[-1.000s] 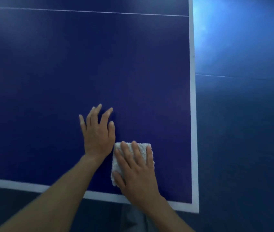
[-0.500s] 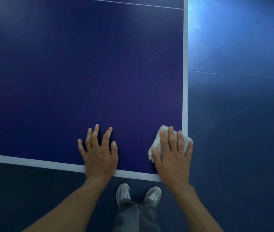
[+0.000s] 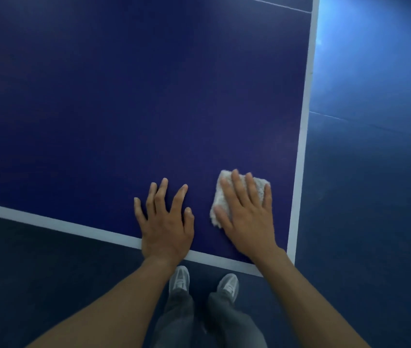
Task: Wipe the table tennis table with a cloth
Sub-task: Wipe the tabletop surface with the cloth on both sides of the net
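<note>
Blue floor (image 3: pixel 375 197) borders table (image 3: pixel 124 96); grey shoes (image 3: pixel 179 278) beneath its edge.

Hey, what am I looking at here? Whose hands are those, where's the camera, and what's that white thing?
No machine here: a person wears a camera on the head, looking down at their own hands. The left hand lies flat, fingers spread, on the dark blue table tennis table, holding nothing. The right hand presses a white cloth onto it with straight fingers, near the corner. Below the edge are the person's grey shoes on the floor.
</note>
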